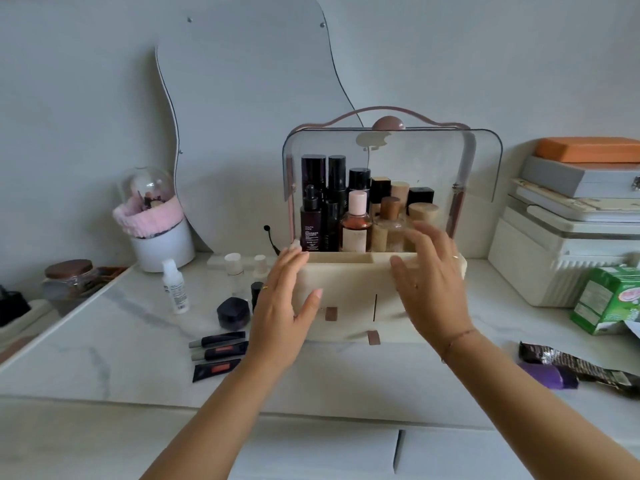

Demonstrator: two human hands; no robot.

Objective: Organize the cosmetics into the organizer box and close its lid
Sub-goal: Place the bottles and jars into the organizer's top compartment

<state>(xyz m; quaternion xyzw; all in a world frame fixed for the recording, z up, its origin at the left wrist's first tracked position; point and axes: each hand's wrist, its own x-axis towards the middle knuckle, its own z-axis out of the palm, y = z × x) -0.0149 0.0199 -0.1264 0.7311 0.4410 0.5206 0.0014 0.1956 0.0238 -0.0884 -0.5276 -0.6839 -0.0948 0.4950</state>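
Pale grey wall (86,81) at the back, with a wavy mirror (249,98) fixed to it up beyond the left hand (280,306). White marbled surface (110,341) spreads left of that hand, drawers (311,452) sit below it, and the light is soft and even.

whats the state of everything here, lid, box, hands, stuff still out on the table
clear lid: raised, open
organizer box: top uncovered
bottles: upright, capped, inside the box
left hand: open, fingers spread, at the box's left front corner
right hand: open, fingers spread, before the box front
white bottle: upright, capped, out on the table
dark jar: lid on, outside the box
three tubes: lying flat, capped
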